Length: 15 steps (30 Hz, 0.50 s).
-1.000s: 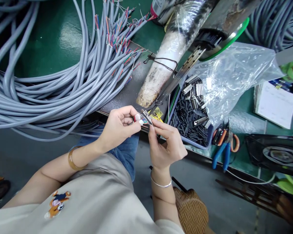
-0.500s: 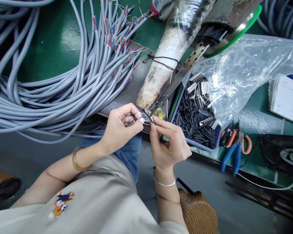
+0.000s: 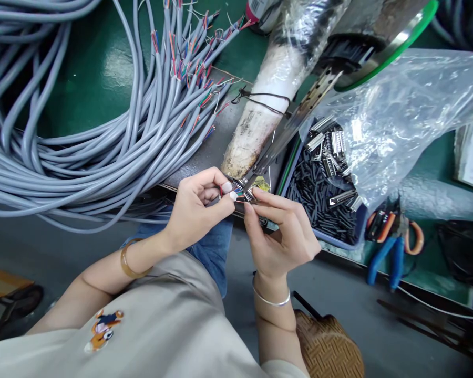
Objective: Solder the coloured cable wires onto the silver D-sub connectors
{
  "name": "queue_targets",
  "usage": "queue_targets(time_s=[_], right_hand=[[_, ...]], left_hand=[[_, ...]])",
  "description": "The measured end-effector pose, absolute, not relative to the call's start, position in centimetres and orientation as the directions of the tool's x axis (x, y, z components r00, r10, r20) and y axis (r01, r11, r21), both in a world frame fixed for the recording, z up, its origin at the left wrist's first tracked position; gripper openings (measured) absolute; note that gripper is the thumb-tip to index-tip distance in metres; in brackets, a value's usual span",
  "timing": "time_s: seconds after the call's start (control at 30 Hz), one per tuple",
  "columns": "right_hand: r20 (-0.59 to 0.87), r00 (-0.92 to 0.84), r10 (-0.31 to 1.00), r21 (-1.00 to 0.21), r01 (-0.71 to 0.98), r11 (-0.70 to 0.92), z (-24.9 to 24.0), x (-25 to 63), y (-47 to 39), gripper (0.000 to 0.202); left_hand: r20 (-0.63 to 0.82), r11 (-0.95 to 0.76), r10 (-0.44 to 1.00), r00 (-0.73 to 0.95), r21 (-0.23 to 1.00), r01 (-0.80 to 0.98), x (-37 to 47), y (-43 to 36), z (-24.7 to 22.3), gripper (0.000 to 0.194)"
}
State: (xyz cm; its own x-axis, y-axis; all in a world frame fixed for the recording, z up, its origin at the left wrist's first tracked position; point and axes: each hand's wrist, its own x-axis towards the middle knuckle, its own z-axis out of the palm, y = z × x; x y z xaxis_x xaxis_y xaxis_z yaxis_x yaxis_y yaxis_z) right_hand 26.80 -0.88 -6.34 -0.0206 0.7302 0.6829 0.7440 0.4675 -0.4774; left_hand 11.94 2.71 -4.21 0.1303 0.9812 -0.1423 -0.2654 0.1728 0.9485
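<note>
Thumb and forefinger of my left hand (image 3: 199,207) are closed in a pinch on thin coloured wires (image 3: 239,193), with white coverings on those two fingertips. My right hand (image 3: 286,231) pinches a small metal multi-pin connector (image 3: 249,195) at its right end. The wires meet the connector's pins between my two hands. Over the connector slopes a soldering iron (image 3: 284,139) with a perforated metal barrel, its tip end close to the pins. Whether the tip touches them I cannot tell. A stained white tube (image 3: 247,134) ends just above my left fingertips.
Grey cables (image 3: 114,152) with stripped coloured ends fill the left. At right, a blue bin (image 3: 324,239) holds black sleeves and metal connectors, beside a clear plastic bag (image 3: 398,105). Blue-handled pliers (image 3: 386,257) lie near the table edge. A woven-topped stool (image 3: 329,344) stands below.
The view has shifted slightly, so most things sit a little further right. Both hands keep their pinches; the right fingers have spread slightly from the connector's end.
</note>
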Motion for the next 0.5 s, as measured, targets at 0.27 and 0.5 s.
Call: queue_targets(time_s=[0.27, 0.5], right_hand=[[0.700, -0.085, 0.709, -0.415, 0.760, 0.501, -6.4, 27.0, -1.1, 0.019], [0.734, -0.143, 0.664, -0.327, 0.782, 0.530, -7.1, 27.4, -1.3, 0.022]], left_hand=[[-0.162, 0.208, 0.972, 0.172, 0.933, -0.295, 11.7, 3.0, -4.4, 0.025], [-0.215, 0.260, 0.958, 0.189, 0.929, -0.264, 11.4, 2.8, -4.8, 0.018]])
